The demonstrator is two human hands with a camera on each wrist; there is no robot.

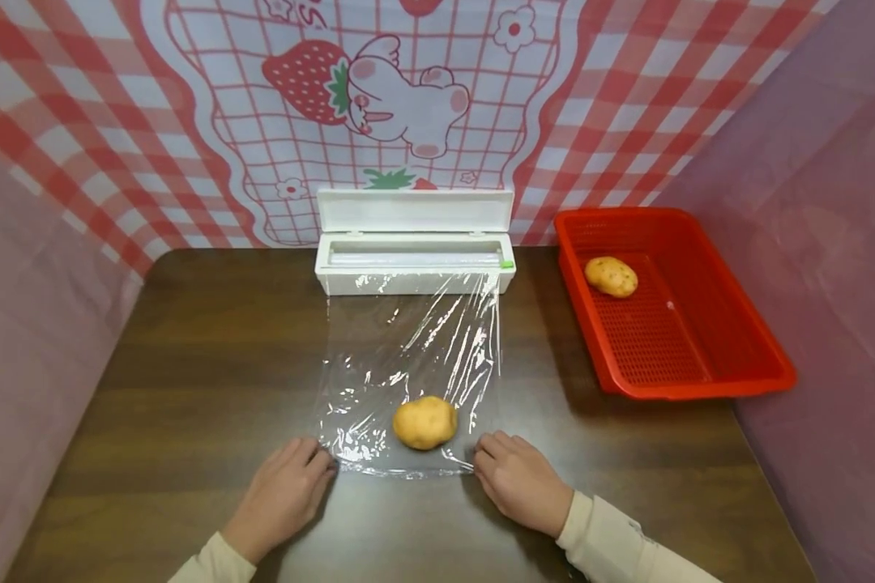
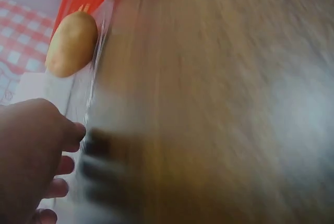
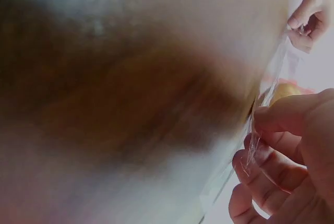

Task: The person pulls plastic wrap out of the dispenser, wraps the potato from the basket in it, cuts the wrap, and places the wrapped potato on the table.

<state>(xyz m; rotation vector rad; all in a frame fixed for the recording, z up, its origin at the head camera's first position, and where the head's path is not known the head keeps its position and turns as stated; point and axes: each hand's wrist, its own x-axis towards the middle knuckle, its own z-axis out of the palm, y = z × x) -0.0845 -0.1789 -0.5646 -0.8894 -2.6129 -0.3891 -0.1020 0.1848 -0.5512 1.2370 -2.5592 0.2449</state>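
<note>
Clear film (image 1: 423,348) with potato (image 1: 424,423)
Film: transparent, glossy, creased along its right side; extends from the white box (image 1: 416,229) over the surface (image 1: 211,348); near corners gripped by the left hand (image 1: 288,486) and right hand (image 1: 521,483). Potato: yellow-tan, oval, lying on the film close to its near edge, slightly right of centre, long axis roughly crosswise.

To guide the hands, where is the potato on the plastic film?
In the head view, the potato lies on the plastic film near its held edge, between left hand and right hand, closer to the right.
</note>
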